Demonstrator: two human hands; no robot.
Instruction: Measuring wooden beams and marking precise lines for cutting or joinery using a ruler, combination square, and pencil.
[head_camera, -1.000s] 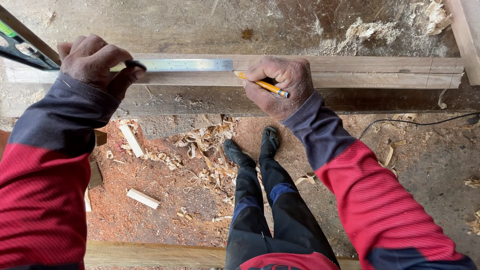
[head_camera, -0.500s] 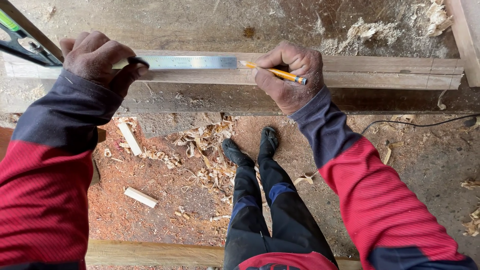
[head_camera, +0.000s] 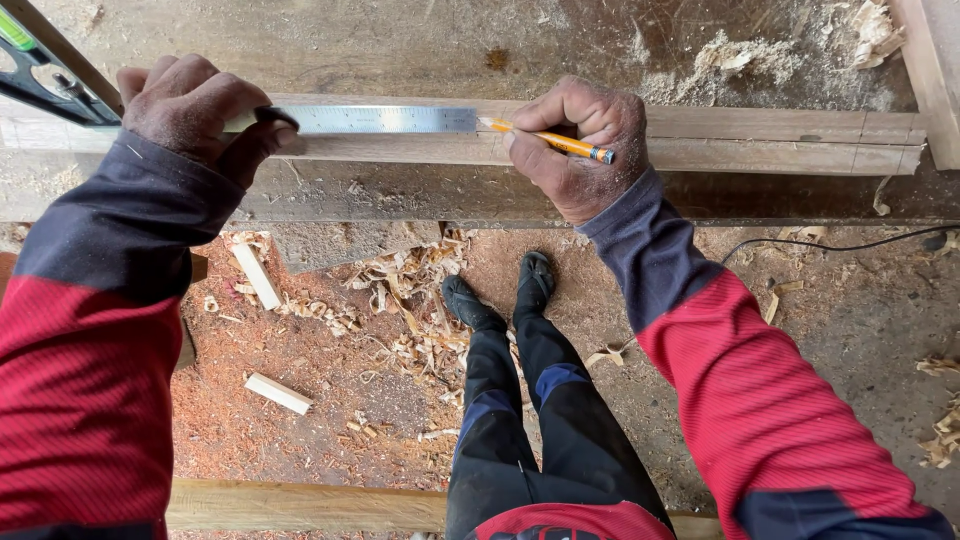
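Note:
A long wooden strip (head_camera: 760, 140) lies across a workbench. On it rests a steel ruler (head_camera: 385, 120), held flat by my left hand (head_camera: 195, 110) at its left end. My right hand (head_camera: 580, 145) grips a yellow pencil (head_camera: 550, 140), whose tip touches the wood at the ruler's right end. The left end of the ruler is hidden under my left hand.
A black square-type tool with a green level vial (head_camera: 40, 75) lies at the far left. Sawdust piles (head_camera: 740, 55) sit on the bench top. On the floor below lie wood shavings (head_camera: 410, 300), small wooden blocks (head_camera: 278, 393), a black cable (head_camera: 840, 245), a plank (head_camera: 300, 505) and my feet (head_camera: 500, 295).
My right hand with the pencil has slid left and upward along the strip, bringing the tip to the ruler's right end. The left hand has stayed on the ruler.

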